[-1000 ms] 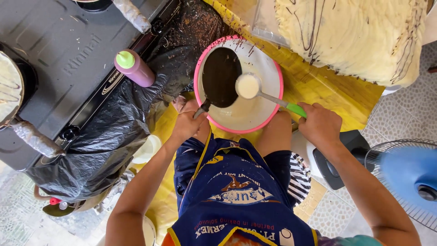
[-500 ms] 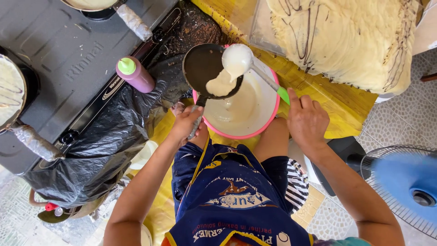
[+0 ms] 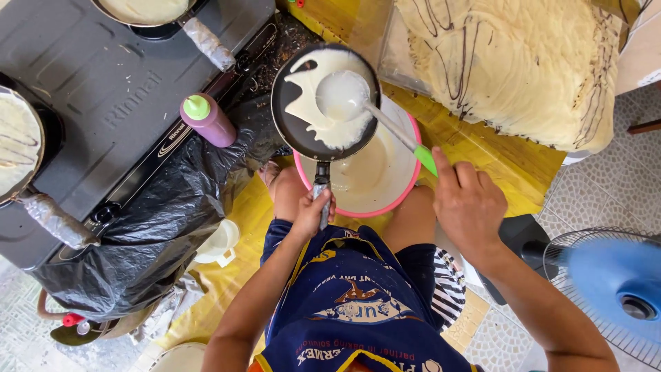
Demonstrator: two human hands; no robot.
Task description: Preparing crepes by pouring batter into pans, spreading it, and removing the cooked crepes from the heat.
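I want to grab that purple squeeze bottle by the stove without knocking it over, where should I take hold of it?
Take the purple squeeze bottle around its body, below the green cap. It leans, cap toward the stove, so close your grip from the black plastic sheet side; the narrow cap gives less to hold.

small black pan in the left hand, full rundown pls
The small black pan is round, dark and shallow, metal by the look, with a short grey handle gripped by the left hand. It is held above the pink-rimmed basin of batter. Pale batter covers part of its inside, mostly the upper and right side, with the left and lower parts bare. The ladle, held by the right hand, has its bowl over the pan's batter; whether it touches is unclear.
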